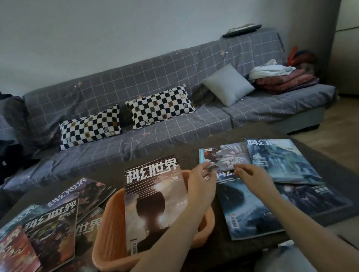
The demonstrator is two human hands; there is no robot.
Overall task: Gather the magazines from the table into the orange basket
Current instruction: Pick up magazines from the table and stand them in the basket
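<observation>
Both hands meet at the near edge of a small magazine with a pale, petal-like cover [226, 157], which lies flat on the dark table [245, 131] just beyond the fingertips. The left hand [201, 181] has its fingers curled, and its fingertips pinch the magazine's near left corner. The right hand [251, 176] reaches in beside it, its fingers bent down onto the same near edge; whether they actually grip the cover or only touch it cannot be told.

Directly beneath the left forearm sits the orange basket [109, 236], with one magazine showing a dark silhouetted head [154, 199] already lying across it, its top edge jutting past the far rim, just left of the left hand.

Under and just below the right hand lies a blue-toned magazine [250, 212], its top edge tucked beneath the small one being handled. To the right of the right hand, a pale blue magazine [281, 160] overlaps a darker one [311, 196] that lies beside the right forearm.

Well to the left of both hands, past the basket, a loose pile of magazines [49, 228] overlaps at the table's near left corner.
</observation>
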